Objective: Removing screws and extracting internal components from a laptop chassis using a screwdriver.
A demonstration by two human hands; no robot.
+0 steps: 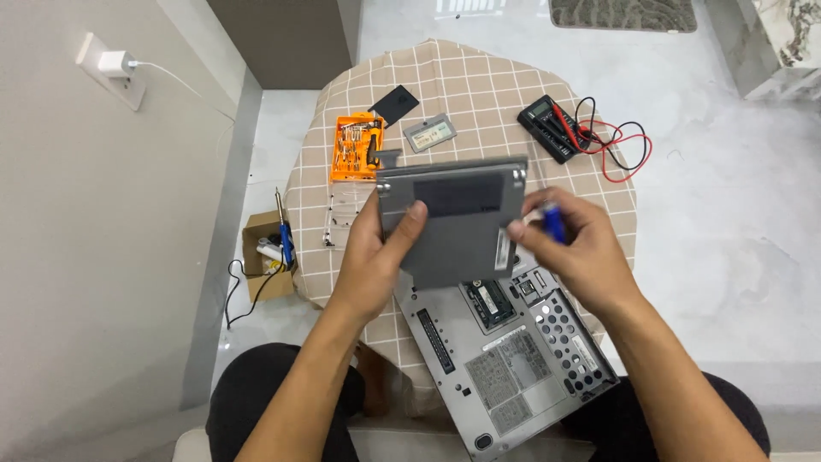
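Left hand (380,257) is gripping flat grey metal drive module (451,224) at centre frame, lifting it clear of upturned grey laptop (505,359), while right hand (575,248), closed around blue-handled screwdriver (553,222), is steadying its edge.

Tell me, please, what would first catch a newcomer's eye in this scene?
The grey drive module held up at centre by the left hand, while the right hand grips a blue-handled screwdriver. Below lies the upturned grey laptop; the orange bit set and black multimeter sit behind.

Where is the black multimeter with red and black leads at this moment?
In the head view, the black multimeter lies at the far right of the checked tablecloth, beyond the right hand and right of the small grey rectangular module.
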